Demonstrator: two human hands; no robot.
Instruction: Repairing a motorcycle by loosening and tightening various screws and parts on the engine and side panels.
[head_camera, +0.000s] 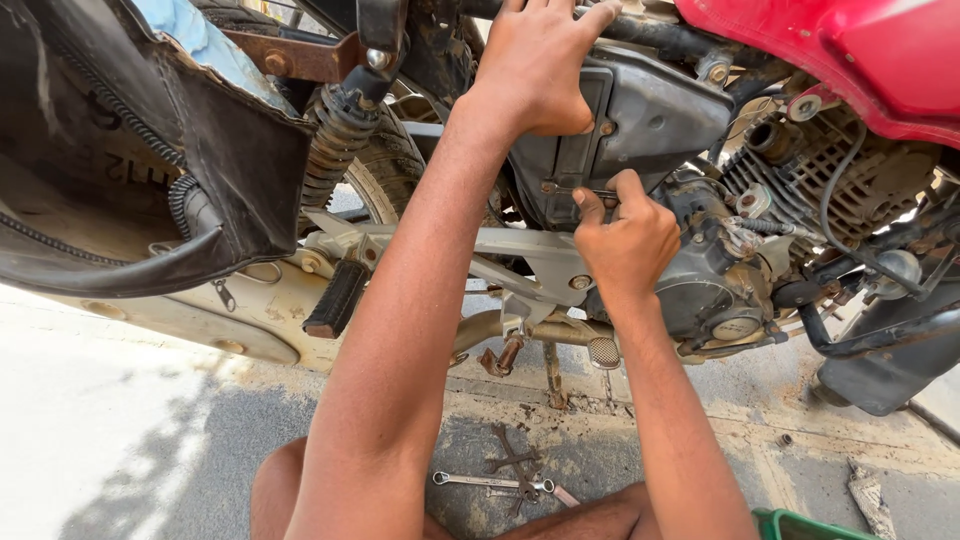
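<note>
Pavement, right hand (628, 240) gripping horizontal tool (580, 190)

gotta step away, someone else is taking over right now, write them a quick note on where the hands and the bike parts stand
Left hand: flat on top of the black side cover of the red motorcycle, pressing or steadying it.
Right hand: closed on a thin metal tool at the cover's lower edge; I cannot tell the tool's kind.
Done: the cover is on the bike; whether its fastener is tight or loose cannot be seen.
Left: work at that lower edge is under way.
Spare spanners lie on the ground between the knees.
</note>
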